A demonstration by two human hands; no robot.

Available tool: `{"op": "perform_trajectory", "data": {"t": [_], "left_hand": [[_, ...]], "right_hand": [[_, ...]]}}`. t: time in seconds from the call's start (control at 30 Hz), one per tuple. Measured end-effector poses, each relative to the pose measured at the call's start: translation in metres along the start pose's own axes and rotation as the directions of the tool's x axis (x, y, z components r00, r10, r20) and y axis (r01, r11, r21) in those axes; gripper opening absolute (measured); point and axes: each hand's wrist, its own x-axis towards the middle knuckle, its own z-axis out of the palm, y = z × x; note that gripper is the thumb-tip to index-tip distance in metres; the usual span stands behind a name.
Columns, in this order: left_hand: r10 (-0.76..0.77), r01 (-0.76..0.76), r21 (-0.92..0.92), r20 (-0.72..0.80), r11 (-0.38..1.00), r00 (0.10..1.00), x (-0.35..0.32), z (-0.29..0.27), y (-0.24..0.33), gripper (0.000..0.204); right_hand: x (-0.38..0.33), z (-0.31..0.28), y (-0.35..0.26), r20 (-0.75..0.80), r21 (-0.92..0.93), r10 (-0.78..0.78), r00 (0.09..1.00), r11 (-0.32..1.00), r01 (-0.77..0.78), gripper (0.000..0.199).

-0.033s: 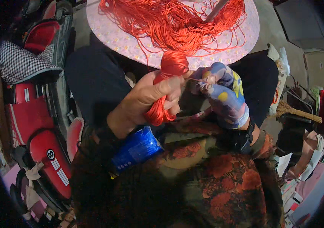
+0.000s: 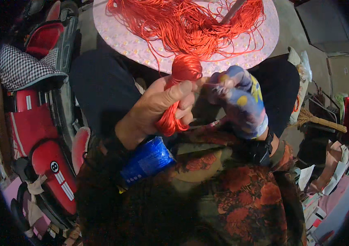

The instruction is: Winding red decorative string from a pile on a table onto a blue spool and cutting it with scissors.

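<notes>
Head view: the left hand (image 2: 162, 99) clasps a red cord hank (image 2: 187, 67), looped above its thumb. Blur hides whether the right hand (image 2: 239, 96) pinches anything. Below the left fingers, a blue packet (image 2: 149, 159) bears illegible pale print.

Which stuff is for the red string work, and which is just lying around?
Seems part of the job:
red cord bundle in the left hand
loose red cord
round table under it

Seems just lying about:
straw broom
checked cloth
white paper
</notes>
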Motion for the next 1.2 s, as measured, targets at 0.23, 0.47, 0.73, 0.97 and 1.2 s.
{"op": "perform_trajectory", "data": {"t": [0.23, 0.47, 0.73, 0.97, 1.2], "left_hand": [[0.085, -0.071, 0.093, -0.161, 0.993, 0.983, 0.001, 0.009, -0.002, 0.031], [0.134, -0.112, 0.091, -0.303, 0.99, 0.943, 0.003, -0.006, -0.002, 0.031], [0.147, -0.028, 0.622, -0.141, 0.782, 0.979, -0.004, 0.004, 0.005, 0.024], [-0.024, -0.103, 0.994, 0.102, -0.045, 0.994, 0.003, 0.002, 0.004, 0.03], [0.394, -0.066, 0.895, -0.127, 0.441, 0.91, 0.01, -0.012, -0.013, 0.022]], "right_hand": [[-0.002, -0.011, 0.004, 0.012, -0.163, -0.008, 1.0, 0.987, 0.01, 0.019], [0.003, -0.013, 0.011, 0.207, -0.545, 0.048, 0.977, 0.835, 0.074, 0.01], [0.014, -0.024, 0.007, -0.162, -0.33, 0.258, 0.952, 0.896, -0.299, 0.016], [0.015, -0.014, -0.009, 0.232, -0.848, 0.044, 0.972, 0.498, 0.18, 0.008], [0.012, 0.014, -0.029, 0.467, -0.875, -0.05, 0.883, -0.172, 0.453, 0.039]]}}
